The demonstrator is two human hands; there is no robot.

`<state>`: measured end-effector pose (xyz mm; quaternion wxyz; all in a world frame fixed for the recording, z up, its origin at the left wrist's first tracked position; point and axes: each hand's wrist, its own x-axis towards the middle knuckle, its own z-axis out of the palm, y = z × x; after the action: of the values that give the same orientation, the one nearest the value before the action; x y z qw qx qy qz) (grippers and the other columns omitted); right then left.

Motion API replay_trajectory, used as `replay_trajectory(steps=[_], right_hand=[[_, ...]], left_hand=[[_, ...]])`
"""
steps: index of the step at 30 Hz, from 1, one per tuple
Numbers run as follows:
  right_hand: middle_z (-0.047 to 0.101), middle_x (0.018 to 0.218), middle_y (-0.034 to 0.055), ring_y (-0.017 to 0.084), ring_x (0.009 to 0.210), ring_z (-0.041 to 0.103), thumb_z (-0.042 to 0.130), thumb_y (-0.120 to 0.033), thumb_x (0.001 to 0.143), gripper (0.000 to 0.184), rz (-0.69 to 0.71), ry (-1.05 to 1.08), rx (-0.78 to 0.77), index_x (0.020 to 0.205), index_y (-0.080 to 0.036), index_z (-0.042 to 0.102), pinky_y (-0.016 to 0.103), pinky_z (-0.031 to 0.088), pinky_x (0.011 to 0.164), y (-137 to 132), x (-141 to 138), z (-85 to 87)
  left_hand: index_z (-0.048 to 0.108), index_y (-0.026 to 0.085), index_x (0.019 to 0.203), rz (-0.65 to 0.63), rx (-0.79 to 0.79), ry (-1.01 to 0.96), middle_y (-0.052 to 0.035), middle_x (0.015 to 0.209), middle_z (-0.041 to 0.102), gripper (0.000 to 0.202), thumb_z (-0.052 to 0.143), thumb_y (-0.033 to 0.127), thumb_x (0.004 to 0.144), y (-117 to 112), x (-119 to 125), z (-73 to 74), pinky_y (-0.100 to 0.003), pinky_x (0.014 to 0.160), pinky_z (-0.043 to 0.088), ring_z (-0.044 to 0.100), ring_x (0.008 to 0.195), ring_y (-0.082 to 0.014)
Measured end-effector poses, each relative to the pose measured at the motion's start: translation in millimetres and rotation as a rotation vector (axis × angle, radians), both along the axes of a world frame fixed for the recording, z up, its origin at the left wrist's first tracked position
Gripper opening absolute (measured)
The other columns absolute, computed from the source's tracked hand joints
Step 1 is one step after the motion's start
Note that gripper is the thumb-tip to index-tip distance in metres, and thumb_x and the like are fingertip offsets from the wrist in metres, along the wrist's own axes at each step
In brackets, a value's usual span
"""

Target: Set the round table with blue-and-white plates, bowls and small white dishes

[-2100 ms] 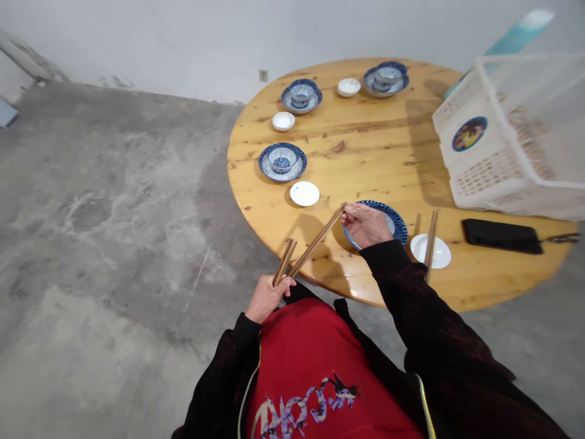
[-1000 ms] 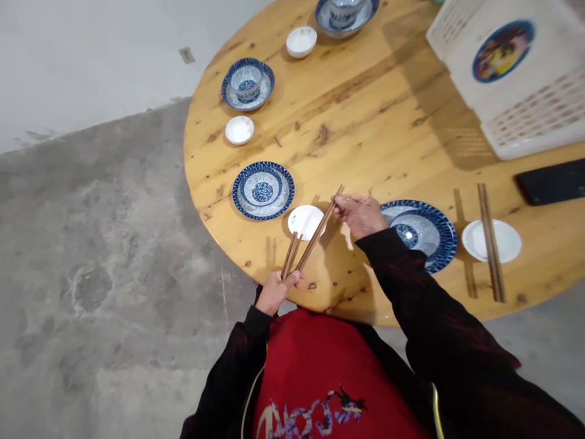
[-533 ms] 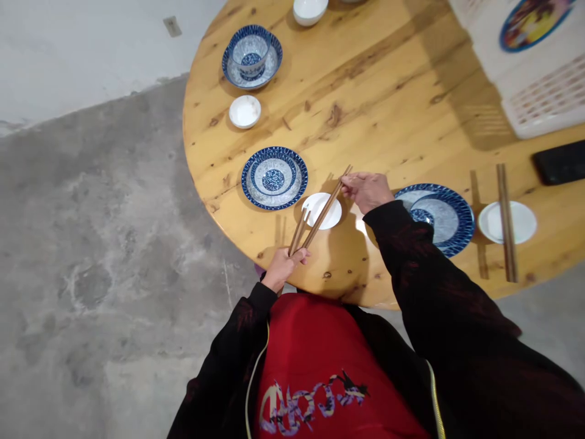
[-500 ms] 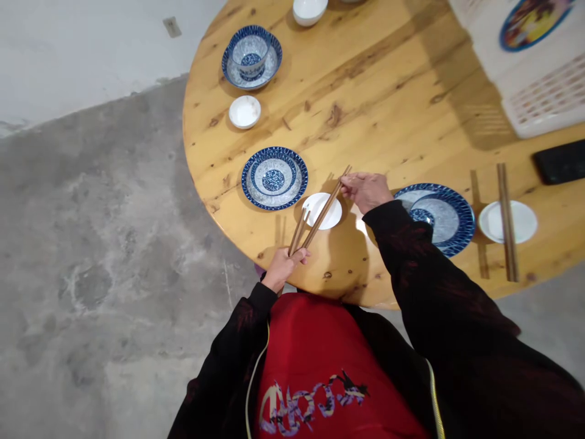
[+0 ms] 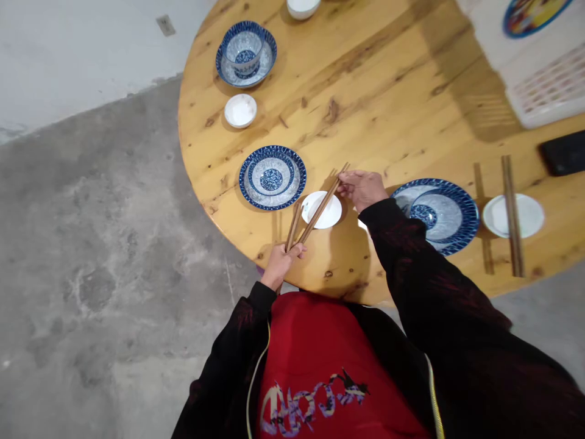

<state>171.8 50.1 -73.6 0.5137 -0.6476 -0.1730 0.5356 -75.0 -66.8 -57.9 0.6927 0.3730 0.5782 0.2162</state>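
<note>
My left hand, at the table's near edge, is closed around wooden chopsticks that point up and away. A second pair of chopsticks slants from that hand to my right hand, whose fingers pinch their far ends. This slanting pair passes above a small white dish. Left of the dish is a blue-and-white bowl on a plate. Under my right forearm, a sleeve partly covers another blue-patterned plate with a bowl.
More chopsticks lie across a white dish on the right. Beyond are a black phone and a white plastic basket. Toward the far left of the round wooden table stand a patterned bowl on a plate and a white dish.
The view has shifted slightly. The upright chopsticks in my left hand have drawn closer together. Both hands keep their hold and have barely moved.
</note>
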Motion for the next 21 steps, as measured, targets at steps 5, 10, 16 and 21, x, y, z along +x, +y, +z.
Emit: replay_trajectory(steps=[5, 10, 16, 21], right_hand=[[0.061, 0.054, -0.002, 0.008, 0.045, 0.056, 0.09, -0.024, 0.075, 0.026, -0.009, -0.002, 0.004, 0.066, -0.016, 0.067, 0.016, 0.043, 0.038, -1.0, -2.6, 0.7], [0.061, 0.053, -0.0028, 0.008, 0.045, 0.057, 0.092, -0.03, 0.073, 0.03, 0.001, -0.025, 0.005, 0.066, -0.017, 0.066, 0.015, 0.045, 0.038, -1.4, -3.1, -0.6], [0.061, 0.052, -0.0029, 0.008, 0.044, 0.057, 0.093, -0.031, 0.071, 0.031, 0.019, -0.033, -0.004, 0.068, -0.016, 0.067, 0.016, 0.046, 0.039, -2.6, -0.8, -2.9], [0.062, 0.053, -0.0032, 0.009, 0.045, 0.058, 0.091, -0.028, 0.073, 0.027, 0.031, -0.035, -0.007, 0.068, -0.016, 0.068, 0.017, 0.046, 0.041, -5.2, -1.1, -3.1]], left_hand=[[0.073, 0.015, 0.078, 0.021, -0.018, 0.004, -0.0042, 0.071, 0.068, 0.039, 0.075, 0.053, 0.079, 0.8, -2.6, 1.7, -0.028, 0.071, 0.044, 0.059, 0.069, -0.0154], [0.07, 0.015, 0.071, 0.02, -0.008, -0.003, -0.0054, 0.075, 0.07, 0.038, 0.074, 0.052, 0.081, 1.0, -4.5, 1.1, -0.028, 0.07, 0.044, 0.059, 0.069, -0.015], [0.073, 0.014, 0.081, -0.011, 0.003, 0.001, -0.0048, 0.073, 0.069, 0.037, 0.072, 0.051, 0.083, -0.5, -4.8, 1.2, -0.027, 0.071, 0.045, 0.059, 0.071, -0.0156], [0.073, 0.014, 0.079, -0.015, 0.003, -0.003, -0.0056, 0.074, 0.069, 0.039, 0.071, 0.053, 0.082, -3.2, -5.9, -0.1, -0.028, 0.074, 0.045, 0.06, 0.074, -0.0165]])
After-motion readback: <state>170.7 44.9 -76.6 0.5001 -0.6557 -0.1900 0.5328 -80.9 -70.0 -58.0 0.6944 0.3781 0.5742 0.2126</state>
